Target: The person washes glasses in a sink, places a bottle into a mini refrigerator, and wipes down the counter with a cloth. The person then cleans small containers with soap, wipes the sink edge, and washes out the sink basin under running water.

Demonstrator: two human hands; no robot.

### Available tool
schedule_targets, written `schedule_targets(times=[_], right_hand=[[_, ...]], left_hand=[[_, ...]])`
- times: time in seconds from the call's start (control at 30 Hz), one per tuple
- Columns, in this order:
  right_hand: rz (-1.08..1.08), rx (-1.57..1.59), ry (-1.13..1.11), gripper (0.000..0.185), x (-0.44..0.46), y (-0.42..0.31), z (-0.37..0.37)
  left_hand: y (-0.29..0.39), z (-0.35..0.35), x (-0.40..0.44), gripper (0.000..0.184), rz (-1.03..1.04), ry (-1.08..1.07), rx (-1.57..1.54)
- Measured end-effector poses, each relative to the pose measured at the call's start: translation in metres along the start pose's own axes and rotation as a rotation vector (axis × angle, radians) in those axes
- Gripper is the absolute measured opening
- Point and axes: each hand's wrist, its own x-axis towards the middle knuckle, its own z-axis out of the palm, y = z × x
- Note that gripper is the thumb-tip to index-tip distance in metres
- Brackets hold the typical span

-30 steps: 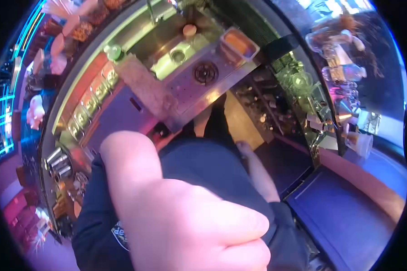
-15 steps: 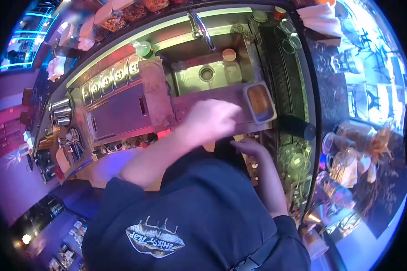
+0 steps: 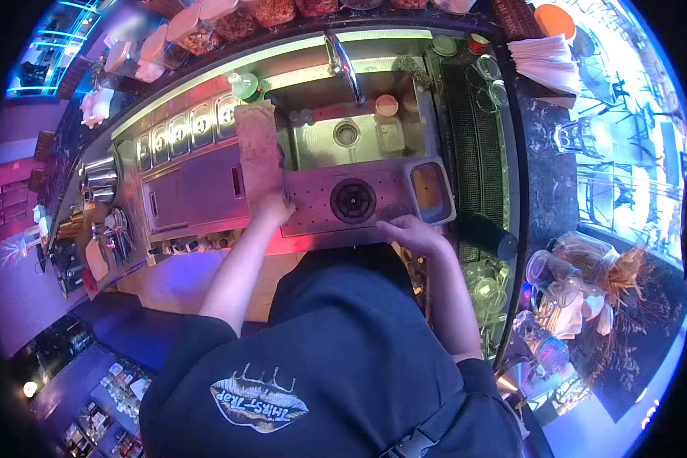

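Observation:
My left hand (image 3: 271,208) is at the near end of a long folded towel (image 3: 258,149), its fingers closed on that end and partly hidden. The towel lies between a metal lid and the sink, reaching toward the back ledge. My right hand (image 3: 414,233) is at the front edge of the perforated metal drainboard (image 3: 313,200), thumb and fingers apart, holding nothing. A round black glass rinser (image 3: 353,201) is set into the drainboard between my hands. Just beyond my right hand sits a small metal pan (image 3: 431,191) with brownish contents.
Behind the drainboard is a steel sink (image 3: 320,141) with a faucet (image 3: 343,65) over it. Lidded metal containers (image 3: 179,135) line the left back. A black ribbed mat (image 3: 477,153) and upturned glasses (image 3: 487,290) are on the right. Napkins (image 3: 546,61) stand on the counter.
My left hand has moved from over the drainboard leftward onto the towel's near end, uncovering the black rinser. My right hand has come slightly forward to the drainboard's edge.

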Motion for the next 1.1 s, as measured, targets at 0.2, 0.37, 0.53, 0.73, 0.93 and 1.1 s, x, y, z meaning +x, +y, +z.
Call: schedule_targets(times=[0.2, 0.37, 0.53, 0.73, 0.93, 1.1], right_hand=[[0.056, 0.114, 0.251, 0.054, -0.015, -0.003, -0.005], [0.092, 0.275, 0.397, 0.044, -0.014, 0.024, 0.018], [0.224, 0.550, 0.402, 0.037, -0.026, 0.030, 0.043], [0.348, 0.547, 0.441, 0.036, -0.009, 0.078, 0.075], [0.260, 0.469, 0.439, 0.036, -0.007, 0.088, 0.091], [0.234, 0.383, 0.378, 0.038, -0.002, 0.095, 0.083]], left_hand=[[0.112, -0.068, 0.044, 0.048, 0.175, 0.094, -0.280], [0.185, -0.016, 0.196, 0.051, 0.373, -0.021, -0.504], [0.249, 0.093, 0.382, 0.055, 0.278, -0.564, -0.344], [0.311, 0.136, 0.425, 0.049, 0.294, -0.635, -0.434], [0.281, 0.126, 0.415, 0.041, 0.346, -0.650, -0.514], [0.207, 0.087, 0.372, 0.034, 0.341, -0.596, -0.614]])
